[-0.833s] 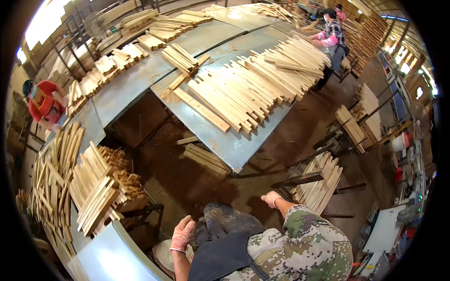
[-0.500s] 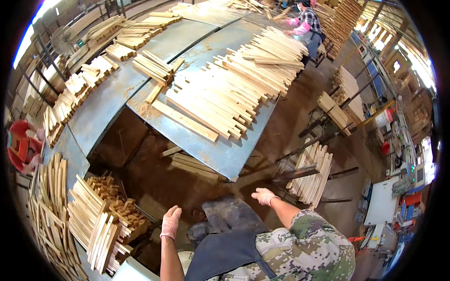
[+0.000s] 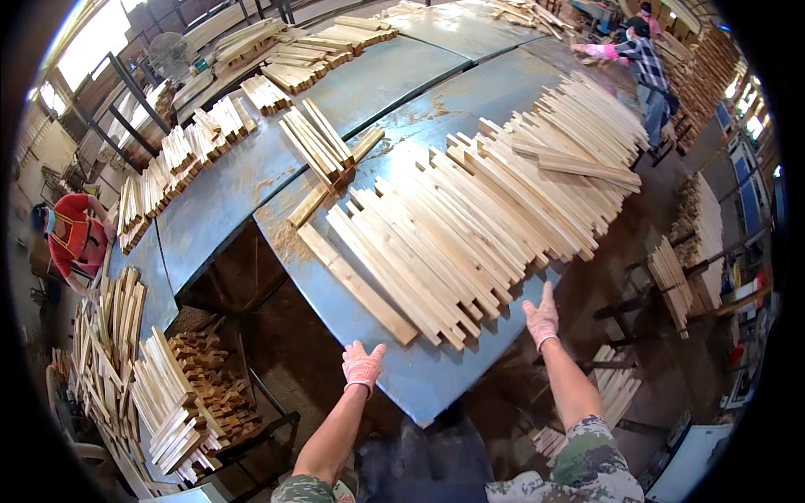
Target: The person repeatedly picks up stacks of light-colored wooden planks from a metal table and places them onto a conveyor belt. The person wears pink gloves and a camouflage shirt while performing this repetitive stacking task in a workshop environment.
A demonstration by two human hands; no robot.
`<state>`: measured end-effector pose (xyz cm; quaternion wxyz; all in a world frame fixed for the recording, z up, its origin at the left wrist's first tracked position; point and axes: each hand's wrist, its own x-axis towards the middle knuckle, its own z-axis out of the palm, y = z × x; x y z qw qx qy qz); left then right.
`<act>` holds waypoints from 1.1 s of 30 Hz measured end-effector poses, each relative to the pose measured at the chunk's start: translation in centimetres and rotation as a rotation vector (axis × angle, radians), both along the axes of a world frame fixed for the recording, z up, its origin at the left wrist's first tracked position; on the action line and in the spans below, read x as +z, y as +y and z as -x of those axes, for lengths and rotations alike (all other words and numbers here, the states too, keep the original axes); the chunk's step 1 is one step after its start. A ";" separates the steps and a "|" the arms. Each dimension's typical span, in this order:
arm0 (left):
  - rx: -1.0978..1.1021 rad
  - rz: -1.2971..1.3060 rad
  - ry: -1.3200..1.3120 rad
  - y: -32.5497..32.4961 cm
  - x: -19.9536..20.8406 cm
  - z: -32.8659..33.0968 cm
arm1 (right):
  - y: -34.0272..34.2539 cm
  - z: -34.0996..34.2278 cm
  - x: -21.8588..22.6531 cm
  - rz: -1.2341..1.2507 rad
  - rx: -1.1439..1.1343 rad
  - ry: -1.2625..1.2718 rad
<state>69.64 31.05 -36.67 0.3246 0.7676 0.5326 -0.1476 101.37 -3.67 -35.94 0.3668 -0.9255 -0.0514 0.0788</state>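
Both my hands wear pale pinkish work gloves and hold nothing. My left hand (image 3: 363, 366) reaches over the near left edge of the blue metal table (image 3: 436, 381), fingers apart. Nearest to it lies a single wooden strip (image 3: 356, 285), set slightly off from the rest. My right hand (image 3: 542, 317) is at the table's right edge, its fingers stretched out and thumb apart. Just beyond it are the near ends of a broad row of light wooden strips (image 3: 453, 230) lying side by side with uneven ends. Whether either hand touches the table, I cannot tell.
A small stack of strips (image 3: 317, 142) rests on crosswise pieces left of the row. More wood is piled at the lower left (image 3: 163, 394) and on racks at the right (image 3: 704, 243). A person in red (image 3: 80, 239) stands at far left; another in plaid (image 3: 646, 63) works at far right.
My hands have moved forward and up from near my body to the table's near edges. The view has shifted closer to the table, and the row of strips looks larger.
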 end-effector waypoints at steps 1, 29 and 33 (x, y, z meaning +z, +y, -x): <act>0.057 -0.028 -0.001 -0.6 -0.7 -3.1 | 0.0 -3.1 0.9 0.105 -0.027 -0.032; -0.065 -0.411 -0.410 6.0 -3.8 -4.5 | 2.9 -10.5 -0.7 -0.075 0.582 0.146; 0.030 -0.346 -0.134 9.5 -6.4 -8.6 | 12.3 -16.2 -8.4 -0.519 0.371 0.116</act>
